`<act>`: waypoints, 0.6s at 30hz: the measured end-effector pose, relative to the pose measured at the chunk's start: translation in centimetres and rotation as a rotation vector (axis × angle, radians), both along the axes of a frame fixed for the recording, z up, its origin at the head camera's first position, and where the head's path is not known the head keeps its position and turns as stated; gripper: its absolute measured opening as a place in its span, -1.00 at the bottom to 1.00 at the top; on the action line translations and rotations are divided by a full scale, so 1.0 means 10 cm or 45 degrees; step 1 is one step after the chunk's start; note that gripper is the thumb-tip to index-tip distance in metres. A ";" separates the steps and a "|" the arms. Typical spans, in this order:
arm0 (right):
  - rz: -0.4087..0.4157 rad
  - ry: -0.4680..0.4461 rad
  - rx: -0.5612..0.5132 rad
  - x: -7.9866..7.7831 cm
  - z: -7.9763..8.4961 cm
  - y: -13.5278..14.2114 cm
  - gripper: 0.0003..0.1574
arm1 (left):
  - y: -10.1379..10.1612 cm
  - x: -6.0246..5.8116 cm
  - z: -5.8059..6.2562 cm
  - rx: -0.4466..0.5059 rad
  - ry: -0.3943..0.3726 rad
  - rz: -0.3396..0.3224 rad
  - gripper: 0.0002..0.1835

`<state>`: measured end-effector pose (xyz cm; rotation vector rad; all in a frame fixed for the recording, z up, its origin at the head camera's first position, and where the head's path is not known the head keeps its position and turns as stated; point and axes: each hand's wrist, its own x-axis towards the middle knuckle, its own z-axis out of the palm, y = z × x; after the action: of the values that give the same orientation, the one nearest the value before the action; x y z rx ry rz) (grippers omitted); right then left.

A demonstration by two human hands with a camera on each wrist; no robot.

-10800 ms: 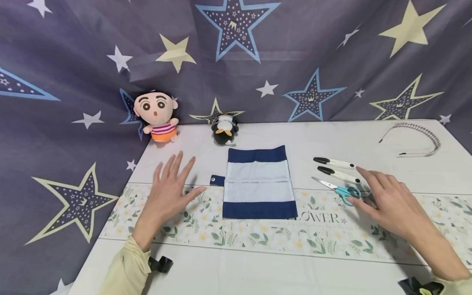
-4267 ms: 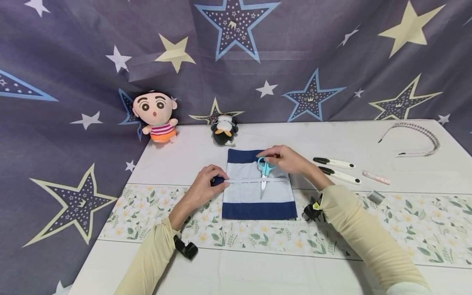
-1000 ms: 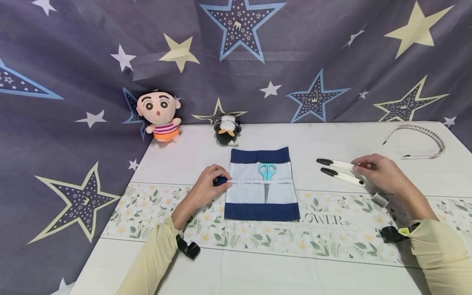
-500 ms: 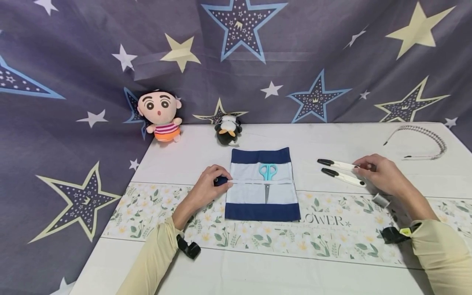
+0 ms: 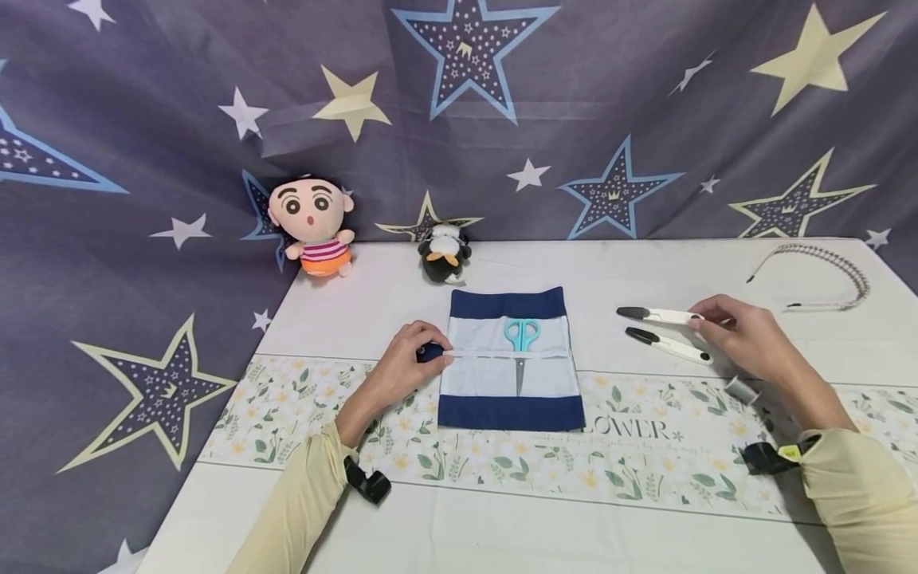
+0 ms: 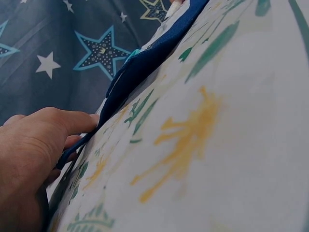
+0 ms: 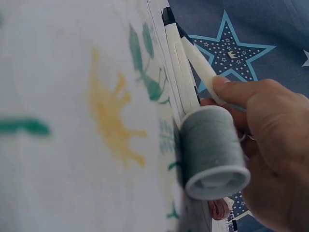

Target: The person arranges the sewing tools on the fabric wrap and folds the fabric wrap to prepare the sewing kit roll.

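A navy and pale-blue fabric pouch (image 5: 511,413) lies spread flat mid-table. My left hand (image 5: 405,359) pinches its left edge by the navy snap strap (image 5: 429,351), thumb on top and fingers curled beneath. Turquoise-handled scissors (image 5: 522,336) lie on the pouch, blades toward me, with the thin white band crossing them near the pivot. My right hand (image 5: 746,335) pinches the rear end of a white pen with a black cap (image 5: 660,316), tilted up from the table in the right wrist view. A second such pen (image 5: 668,346) lies just in front of it.
A grey thread spool (image 7: 212,150) lies beside my right wrist. Farther back are a headband (image 5: 825,275) at right, a penguin toy (image 5: 441,253) and a boy doll (image 5: 315,223) at left. A star-patterned curtain (image 5: 516,143) hangs behind the table.
Both hands were spread and the scissors lay at right; my right hand then carried them onto the pouch. In the last half second it has raised the rear pen's end slightly.
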<state>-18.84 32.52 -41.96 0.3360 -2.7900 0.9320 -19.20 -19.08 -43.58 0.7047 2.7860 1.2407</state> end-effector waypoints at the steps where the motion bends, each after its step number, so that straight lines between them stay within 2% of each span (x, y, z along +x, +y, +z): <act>1: -0.002 0.004 -0.011 0.00 0.01 0.00 -0.73 | 0.00 0.00 0.00 -0.001 0.003 0.000 -0.90; 11: -0.087 0.027 -0.258 0.03 0.06 -0.06 -0.71 | 0.00 0.00 0.00 -0.004 0.007 0.000 -0.89; 18: -0.123 0.010 -0.364 0.02 0.07 -0.11 -0.64 | 0.00 0.00 0.00 -0.004 0.003 0.003 -0.89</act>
<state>-18.68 31.46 -41.28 0.1599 -2.5897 1.2790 -19.21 -19.07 -43.54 0.7033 2.7909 1.2361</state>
